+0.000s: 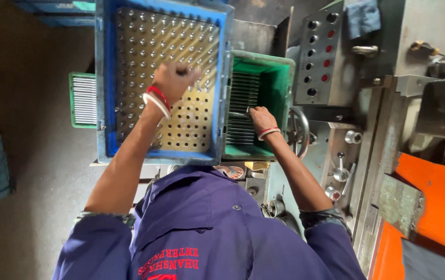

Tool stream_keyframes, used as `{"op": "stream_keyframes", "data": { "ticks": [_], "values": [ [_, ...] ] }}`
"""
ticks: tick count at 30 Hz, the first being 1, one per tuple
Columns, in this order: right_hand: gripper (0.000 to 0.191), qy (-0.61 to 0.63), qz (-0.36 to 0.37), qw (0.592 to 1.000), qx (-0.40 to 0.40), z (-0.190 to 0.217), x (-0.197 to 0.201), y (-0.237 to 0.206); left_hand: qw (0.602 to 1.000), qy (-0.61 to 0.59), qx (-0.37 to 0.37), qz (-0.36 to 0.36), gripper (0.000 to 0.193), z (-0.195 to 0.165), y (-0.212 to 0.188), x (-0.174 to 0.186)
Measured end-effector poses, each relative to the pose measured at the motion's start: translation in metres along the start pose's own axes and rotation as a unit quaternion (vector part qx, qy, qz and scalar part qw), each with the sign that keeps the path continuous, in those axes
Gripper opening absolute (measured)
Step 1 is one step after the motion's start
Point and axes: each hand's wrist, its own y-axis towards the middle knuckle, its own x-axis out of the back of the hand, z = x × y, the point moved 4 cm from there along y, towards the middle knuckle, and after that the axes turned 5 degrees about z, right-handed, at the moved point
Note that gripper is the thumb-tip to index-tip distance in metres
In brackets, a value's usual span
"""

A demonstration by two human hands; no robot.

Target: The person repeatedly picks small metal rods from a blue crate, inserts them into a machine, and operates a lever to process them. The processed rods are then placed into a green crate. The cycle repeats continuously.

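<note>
Rods [243, 103] beside control panel [318, 52]

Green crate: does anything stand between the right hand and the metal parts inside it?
Nothing visible does. The right hand is inside the green crate, its fingers resting on the stacked grey metal parts. The crate is open on top.

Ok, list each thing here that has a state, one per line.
Left hand: closed on a small dark part over the blue tray.
Right hand: reaching into the green bin, fingers on the rods.
Blue tray: upper rows filled with pins, lower holes mostly empty.
Green bin: open, rods stacked inside.
Handwheel: untouched.
</note>
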Motion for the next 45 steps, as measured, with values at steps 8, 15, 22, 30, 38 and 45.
{"op": "stream_keyframes", "data": {
  "ticks": [8, 15, 22, 30, 38, 45],
  "values": [
    [0.032, 0.086, 0.015, 0.996, -0.022, 0.014, -0.023, 0.015, 0.949, 0.249, 0.152, 0.121, 0.045, 0.051, -0.026, -0.035],
    [0.013, 0.152, -0.138, 0.979, -0.009, 0.026, -0.002, -0.028, 0.917, 0.361, 0.129, 0.114, 0.026, 0.041, -0.002, -0.062],
    [0.009, 0.201, -0.208, 0.956, -0.048, 0.023, -0.002, -0.075, 0.881, 0.445, 0.099, 0.127, 0.021, 0.043, -0.020, -0.007],
    [0.009, 0.198, -0.240, 0.949, -0.044, 0.046, -0.004, -0.086, 0.882, 0.457, 0.008, 0.114, 0.019, 0.056, -0.012, -0.014],
    [0.009, 0.260, -0.259, 0.928, -0.060, 0.084, 0.032, -0.099, 0.878, 0.460, -0.059, 0.118, 0.022, 0.015, -0.029, 0.015],
    [0.031, 0.343, -0.231, 0.910, -0.035, 0.137, 0.094, -0.102, 0.946, 0.109, -0.197, 0.231, 0.036, -0.064, -0.057, 0.018]
  ]
}}
